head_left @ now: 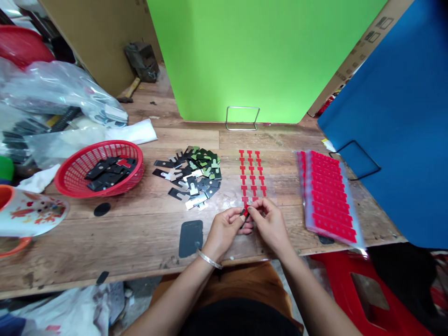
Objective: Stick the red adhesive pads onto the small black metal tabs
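Near the table's front edge, my left hand (226, 231) is closed on a small black metal plate (242, 219). My right hand (270, 225) pinches a red T-shaped sticker (246, 211) against the end of that plate, and its fingertips partly hide both. Just beyond my fingers lies a clear sheet with rows of red T-shaped stickers (252, 179). To the left of it is a loose pile of flat metal plates (196, 179), some black, some shiny, with notched ends. A red plastic basket (63, 179) farther left holds several black plates, one showing a red piece.
A stack of red sticker sheets (331, 198) lies at the right. Green (266, 56) and blue (395, 116) boards stand behind. A white mug (38, 214) with an orange handle is at the left edge, plastic bags (66, 88) behind it. Below right is a red stool (350, 289).
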### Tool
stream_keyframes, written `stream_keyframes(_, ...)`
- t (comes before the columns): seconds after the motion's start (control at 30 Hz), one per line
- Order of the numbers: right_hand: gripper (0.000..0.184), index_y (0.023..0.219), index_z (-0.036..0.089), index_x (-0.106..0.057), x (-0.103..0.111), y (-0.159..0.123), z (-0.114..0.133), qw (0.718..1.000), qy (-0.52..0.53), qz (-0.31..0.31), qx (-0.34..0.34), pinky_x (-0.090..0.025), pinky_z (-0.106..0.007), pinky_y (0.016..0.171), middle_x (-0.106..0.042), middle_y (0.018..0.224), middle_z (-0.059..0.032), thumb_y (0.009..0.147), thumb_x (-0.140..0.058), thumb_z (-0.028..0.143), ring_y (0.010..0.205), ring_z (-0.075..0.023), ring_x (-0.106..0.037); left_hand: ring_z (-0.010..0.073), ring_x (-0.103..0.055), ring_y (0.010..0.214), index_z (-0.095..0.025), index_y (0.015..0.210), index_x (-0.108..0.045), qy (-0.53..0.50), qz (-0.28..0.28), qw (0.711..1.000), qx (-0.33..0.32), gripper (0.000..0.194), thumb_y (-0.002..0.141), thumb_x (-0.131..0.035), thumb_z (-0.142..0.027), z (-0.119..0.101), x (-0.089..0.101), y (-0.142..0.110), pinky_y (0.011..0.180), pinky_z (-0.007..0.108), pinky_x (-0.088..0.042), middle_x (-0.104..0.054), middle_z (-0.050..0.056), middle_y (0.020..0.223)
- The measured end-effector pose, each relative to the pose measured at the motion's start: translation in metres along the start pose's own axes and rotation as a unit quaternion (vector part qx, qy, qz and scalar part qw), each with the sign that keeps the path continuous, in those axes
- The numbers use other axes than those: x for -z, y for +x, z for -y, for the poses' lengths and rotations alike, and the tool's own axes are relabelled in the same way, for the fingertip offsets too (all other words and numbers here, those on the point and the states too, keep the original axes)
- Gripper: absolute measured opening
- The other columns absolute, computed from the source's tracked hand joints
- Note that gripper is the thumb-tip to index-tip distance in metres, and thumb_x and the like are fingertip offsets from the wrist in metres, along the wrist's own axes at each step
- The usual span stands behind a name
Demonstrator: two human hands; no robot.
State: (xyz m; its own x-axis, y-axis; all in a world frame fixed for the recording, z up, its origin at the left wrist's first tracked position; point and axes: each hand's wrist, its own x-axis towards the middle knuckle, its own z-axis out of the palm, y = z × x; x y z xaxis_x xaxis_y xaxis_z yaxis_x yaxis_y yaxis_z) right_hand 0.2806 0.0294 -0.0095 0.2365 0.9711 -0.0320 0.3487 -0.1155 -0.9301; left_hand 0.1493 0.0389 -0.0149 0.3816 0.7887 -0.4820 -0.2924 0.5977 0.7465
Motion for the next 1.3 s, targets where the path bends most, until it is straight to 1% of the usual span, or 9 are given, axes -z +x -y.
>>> stream_keyframes(0.47, 0.013, 0.070, 0.018, -0.057, -0.004, 0.003, 0.002, 1.000, 0.004, -0.001, 0.007, -0.042, -0.024, 0.053, -0.060, 0.065, -0.0005, 0.074, -0.059, 0.030, 0.054, -0.0131, -0.052, 0.0183, -0.067, 0.072, -0.010, 0.097, -0.062, -0.021, -0.007, 1.000, -0.009, 0.038, 0.065, -0.072, -0.028, -0.004, -0.002, -0.005, 0.074, 0.032, -0.053, -0.070, 0.008, 0.081)
stream_keyframes(0.63, 0.011, 0.072, 0.019, -0.058, -0.002, 0.002, 0.014, 1.000, 0.016, -0.013, 0.012, -0.043, -0.024, 0.056, -0.060, 0.068, -0.0006, 0.074, -0.060, 0.029, 0.059, -0.0139, -0.053, 0.0198, -0.067, 0.075, -0.010, 0.101, -0.063, -0.022, -0.027, 0.998, -0.050, 0.039, 0.068, -0.070, -0.027, -0.008, -0.009, -0.013, 0.075, 0.034, -0.054, -0.070, 0.008, 0.085)
stream_keyframes(0.8, 0.008, 0.077, 0.019, -0.058, -0.001, -0.002, 0.027, 0.997, -0.001, -0.054, 0.053, -0.044, -0.024, 0.056, -0.057, 0.078, -0.0020, 0.076, -0.059, 0.027, 0.065, -0.0140, -0.054, 0.0202, -0.067, 0.077, -0.011, 0.103, -0.063, 0.003, -0.032, 0.995, -0.096, 0.035, 0.072, -0.066, -0.026, -0.014, -0.016, -0.020, 0.076, 0.033, -0.054, -0.070, 0.008, 0.089)
stream_keyframes(0.87, 0.016, 0.088, 0.020, -0.057, 0.000, -0.003, 0.030, 0.995, 0.019, -0.077, 0.058, -0.045, -0.024, 0.056, -0.055, 0.084, -0.0022, 0.074, -0.061, 0.027, 0.065, -0.0131, -0.054, 0.0202, -0.067, 0.078, -0.011, 0.103, -0.063, 0.002, -0.031, 0.994, -0.102, 0.034, 0.072, -0.066, -0.027, -0.015, -0.017, -0.022, 0.076, 0.032, -0.053, -0.070, 0.008, 0.090)
stream_keyframes(0.97, 0.047, 0.108, 0.022, -0.047, 0.001, -0.002, 0.032, 0.992, 0.078, -0.094, 0.031, -0.047, -0.023, 0.055, -0.053, 0.085, -0.0001, 0.066, -0.068, 0.023, 0.060, -0.0111, -0.052, 0.0202, -0.067, 0.078, -0.011, 0.102, -0.063, -0.007, -0.035, 0.995, -0.095, 0.034, 0.072, -0.066, -0.027, -0.014, -0.016, -0.024, 0.077, 0.033, -0.053, -0.070, 0.008, 0.089)
stream_keyframes(1.03, 0.051, 0.109, 0.022, -0.047, 0.002, -0.001, 0.032, 0.991, 0.115, -0.067, -0.002, -0.047, -0.022, 0.053, -0.052, 0.082, 0.0012, 0.064, -0.070, 0.023, 0.059, -0.0106, -0.052, 0.0199, -0.067, 0.077, -0.011, 0.102, -0.063, -0.017, -0.034, 0.996, -0.085, 0.034, 0.072, -0.067, -0.027, -0.012, -0.016, -0.024, 0.077, 0.033, -0.054, -0.070, 0.008, 0.087)
stream_keyframes(1.13, 0.035, 0.099, 0.019, -0.055, 0.003, -0.003, 0.030, 0.984, 0.167, 0.010, -0.053, -0.047, -0.023, 0.053, -0.056, 0.079, 0.0001, 0.068, -0.066, 0.031, 0.060, -0.0115, -0.053, 0.0194, -0.066, 0.077, -0.011, 0.105, -0.061, -0.029, -0.020, 0.997, -0.075, 0.035, 0.073, -0.066, -0.027, -0.012, -0.016, -0.025, 0.076, 0.033, -0.054, -0.070, 0.009, 0.089)
stream_keyframes(1.2, 0.024, 0.086, 0.017, -0.060, 0.002, -0.003, 0.029, 0.979, 0.185, 0.047, -0.069, -0.046, -0.023, 0.053, -0.058, 0.073, -0.0004, 0.073, -0.063, 0.037, 0.059, -0.0117, -0.053, 0.0195, -0.066, 0.078, -0.011, 0.107, -0.060, -0.027, -0.005, 0.997, -0.072, 0.037, 0.074, -0.066, -0.027, -0.014, -0.015, -0.026, 0.076, 0.033, -0.053, -0.069, 0.009, 0.092)
stream_keyframes(1.3, 0.025, 0.070, 0.015, -0.060, 0.001, -0.004, 0.027, 0.982, 0.172, 0.046, -0.059, -0.042, -0.021, 0.051, -0.056, 0.063, 0.0014, 0.077, -0.059, 0.039, 0.055, -0.0100, -0.050, 0.0192, -0.065, 0.082, -0.012, 0.110, -0.059, -0.029, 0.029, 0.997, -0.064, 0.039, 0.074, -0.066, -0.026, -0.019, -0.015, -0.029, 0.078, 0.032, -0.052, -0.068, 0.010, 0.094)
